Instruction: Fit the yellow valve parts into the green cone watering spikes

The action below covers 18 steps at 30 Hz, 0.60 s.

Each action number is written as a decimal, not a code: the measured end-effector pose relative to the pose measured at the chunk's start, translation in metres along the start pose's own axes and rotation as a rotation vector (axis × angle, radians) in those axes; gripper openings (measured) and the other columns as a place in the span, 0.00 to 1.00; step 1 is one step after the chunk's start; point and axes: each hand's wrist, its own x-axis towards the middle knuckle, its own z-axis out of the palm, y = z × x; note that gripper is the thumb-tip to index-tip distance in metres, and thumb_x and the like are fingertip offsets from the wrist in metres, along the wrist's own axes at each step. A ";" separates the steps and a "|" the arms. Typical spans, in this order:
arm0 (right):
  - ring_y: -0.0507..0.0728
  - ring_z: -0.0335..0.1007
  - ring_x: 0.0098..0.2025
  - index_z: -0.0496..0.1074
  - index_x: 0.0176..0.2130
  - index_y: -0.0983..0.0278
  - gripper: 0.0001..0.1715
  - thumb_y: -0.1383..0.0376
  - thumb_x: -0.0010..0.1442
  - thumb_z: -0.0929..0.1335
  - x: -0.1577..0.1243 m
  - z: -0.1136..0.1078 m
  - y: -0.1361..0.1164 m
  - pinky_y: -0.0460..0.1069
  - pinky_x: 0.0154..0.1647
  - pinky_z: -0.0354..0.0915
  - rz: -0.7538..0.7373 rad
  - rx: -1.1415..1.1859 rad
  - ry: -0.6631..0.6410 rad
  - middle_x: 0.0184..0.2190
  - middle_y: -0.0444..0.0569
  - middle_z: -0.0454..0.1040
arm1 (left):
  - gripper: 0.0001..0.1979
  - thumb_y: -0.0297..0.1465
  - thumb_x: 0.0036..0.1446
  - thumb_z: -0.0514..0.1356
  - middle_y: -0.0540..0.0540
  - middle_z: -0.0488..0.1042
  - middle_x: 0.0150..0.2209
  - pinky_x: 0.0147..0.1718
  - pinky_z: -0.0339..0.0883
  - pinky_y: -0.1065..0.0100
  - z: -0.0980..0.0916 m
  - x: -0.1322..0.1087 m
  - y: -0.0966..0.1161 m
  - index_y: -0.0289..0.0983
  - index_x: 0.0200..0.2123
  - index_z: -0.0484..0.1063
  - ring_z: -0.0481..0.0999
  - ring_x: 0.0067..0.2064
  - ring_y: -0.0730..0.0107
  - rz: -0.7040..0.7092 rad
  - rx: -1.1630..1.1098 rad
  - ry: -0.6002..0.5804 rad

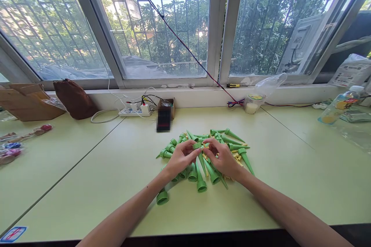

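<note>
My left hand [182, 156] is closed on a green plastic watering spike [200, 158], its wide capped end up and its point slanting down. Close beside it, my right hand [222, 156] pinches a small yellow piece [205, 146] next to the spike's upper end. Whether the two parts touch is too small to tell. Around and under both hands lies a loose pile of similar green spikes [201, 183], several with their hollow wide ends facing me. Small yellow pieces [237, 158] are scattered among them, mostly right of my right hand.
Behind the pile stand a power strip [135, 112] with cables and a small box with a dark blurred front [164, 119]. A jar [251, 105] and a bottle [342, 104] are at the right; a brown pouch [74, 98] and a cardboard box [27, 102] at the left.
</note>
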 end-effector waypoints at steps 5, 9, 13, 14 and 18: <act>0.53 0.59 0.25 0.67 0.49 0.61 0.11 0.61 0.68 0.64 0.000 0.000 0.000 0.46 0.27 0.57 0.002 0.009 -0.017 0.24 0.40 0.64 | 0.16 0.43 0.57 0.64 0.56 0.62 0.19 0.19 0.57 0.75 -0.001 0.000 -0.002 0.36 0.33 0.67 0.64 0.20 0.78 -0.004 -0.017 -0.015; 0.52 0.59 0.25 0.68 0.47 0.62 0.10 0.61 0.68 0.64 0.000 0.000 0.000 0.46 0.28 0.57 -0.012 -0.008 -0.025 0.23 0.40 0.64 | 0.16 0.42 0.58 0.64 0.57 0.61 0.19 0.19 0.57 0.75 -0.001 0.000 -0.003 0.36 0.33 0.66 0.64 0.20 0.78 -0.002 -0.015 -0.010; 0.51 0.58 0.25 0.69 0.46 0.62 0.09 0.62 0.68 0.64 0.000 0.000 0.002 0.45 0.28 0.57 -0.027 -0.012 -0.028 0.23 0.39 0.63 | 0.16 0.42 0.57 0.64 0.57 0.61 0.19 0.20 0.57 0.75 -0.001 0.000 -0.002 0.36 0.31 0.65 0.63 0.20 0.79 -0.010 0.002 -0.012; 0.51 0.58 0.24 0.69 0.46 0.62 0.09 0.62 0.68 0.64 0.000 0.000 0.002 0.45 0.28 0.57 -0.029 -0.013 -0.029 0.23 0.39 0.62 | 0.16 0.42 0.57 0.64 0.57 0.61 0.19 0.20 0.56 0.75 -0.001 0.000 -0.002 0.36 0.31 0.64 0.63 0.20 0.79 -0.013 -0.001 -0.013; 0.51 0.57 0.24 0.69 0.45 0.62 0.08 0.61 0.68 0.64 -0.001 0.000 0.004 0.45 0.27 0.56 -0.029 -0.022 -0.023 0.22 0.39 0.62 | 0.17 0.43 0.57 0.64 0.57 0.61 0.19 0.19 0.56 0.75 0.000 0.000 0.000 0.37 0.30 0.63 0.63 0.20 0.79 -0.022 -0.017 -0.011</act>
